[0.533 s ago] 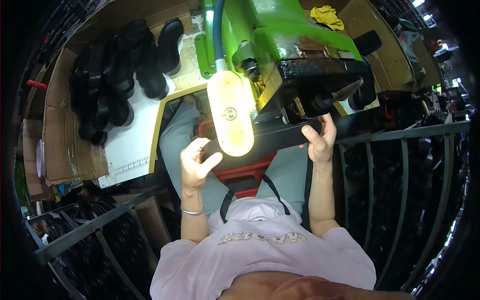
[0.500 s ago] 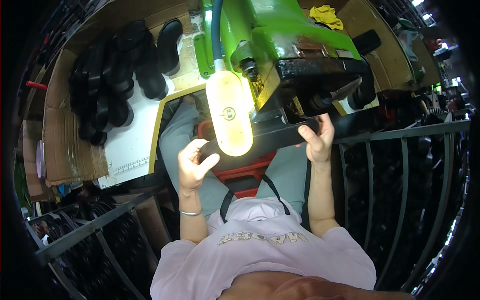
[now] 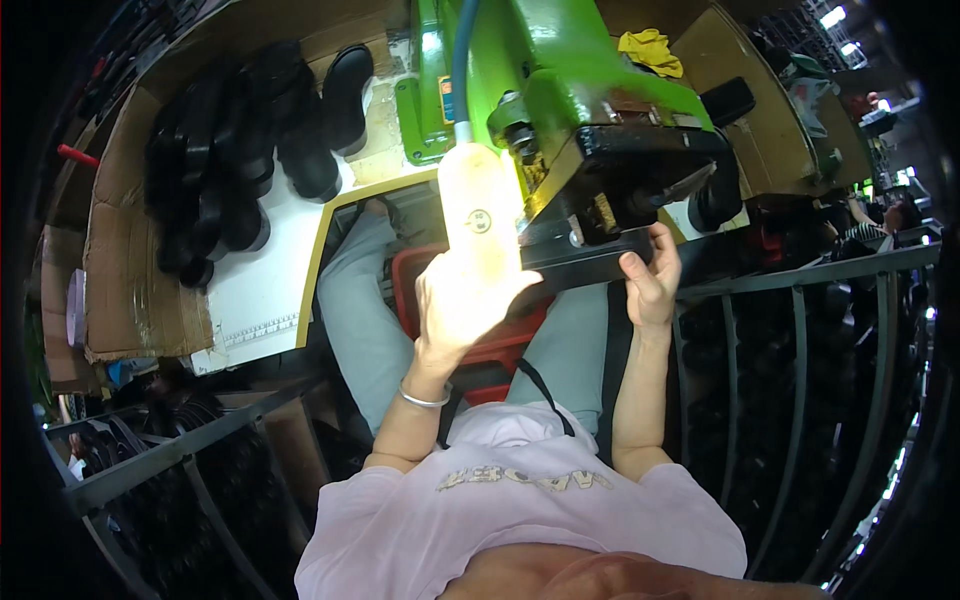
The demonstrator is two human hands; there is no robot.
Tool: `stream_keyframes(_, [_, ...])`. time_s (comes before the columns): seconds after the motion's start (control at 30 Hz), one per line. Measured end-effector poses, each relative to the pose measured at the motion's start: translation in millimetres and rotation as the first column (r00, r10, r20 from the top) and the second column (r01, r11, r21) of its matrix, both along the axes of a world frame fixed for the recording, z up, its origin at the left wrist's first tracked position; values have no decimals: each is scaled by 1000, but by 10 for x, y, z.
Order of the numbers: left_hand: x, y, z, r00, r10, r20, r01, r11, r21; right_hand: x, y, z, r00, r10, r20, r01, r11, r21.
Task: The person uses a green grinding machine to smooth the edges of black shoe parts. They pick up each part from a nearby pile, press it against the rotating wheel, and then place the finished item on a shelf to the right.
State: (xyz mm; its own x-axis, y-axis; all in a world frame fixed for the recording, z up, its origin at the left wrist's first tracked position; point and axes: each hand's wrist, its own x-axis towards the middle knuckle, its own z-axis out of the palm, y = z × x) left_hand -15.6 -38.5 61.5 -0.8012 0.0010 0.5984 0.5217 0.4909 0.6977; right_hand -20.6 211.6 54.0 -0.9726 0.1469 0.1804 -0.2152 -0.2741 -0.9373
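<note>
A long black shoe sole (image 3: 590, 266) lies lengthwise under the dark head (image 3: 640, 160) of a green machine (image 3: 565, 60). My right hand (image 3: 652, 278) is closed on its right end, thumb on the near side, fingers behind. At the other end my left hand (image 3: 462, 310), with a bangle on the wrist, holds the sole; its thumb points right. A bright oval lamp (image 3: 478, 205) hides part of that hand, and glare washes it out. The machine head covers the sole's far side.
Several black soles (image 3: 235, 150) are piled in a cardboard box (image 3: 150, 320) on the left. A yellow cloth (image 3: 650, 52) lies at the back right. Metal rack rails (image 3: 805, 275) flank me on both sides. A red plastic stool or crate (image 3: 405, 285) shows between my legs.
My left hand has moved right and slightly up along the sole, now beneath the lamp. The sole and my right hand have shifted a little to the right.
</note>
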Motion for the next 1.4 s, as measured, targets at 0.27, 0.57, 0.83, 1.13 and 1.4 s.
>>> stream_keyframes(0.27, [19, -635, -109, 926, -179, 333, 104, 967, 232, 89, -458, -27, 988, 148, 41, -152, 982, 115])
stream_keyframes(0.57, [254, -782, -422, 873, -244, 422, 64, 915, 397, 150, -714, 6, 989, 151, 7, -151, 979, 136])
stream_keyframes(0.83, [207, -598, 17, 986, -42, 163, 67, 987, -148, 154, -688, -116, 991, 133, 9, -132, 968, 213])
stream_keyframes(1.13, [564, -479, -383, 919, 28, 392, -85, 988, 130, 138, -886, -288, 993, 117, 10, -117, 982, 149])
stream_keyframes(1.4, [927, 106, -814, 925, -105, 366, -101, 859, 502, 169, -857, -284, 975, 162, -153, -126, 967, 220])
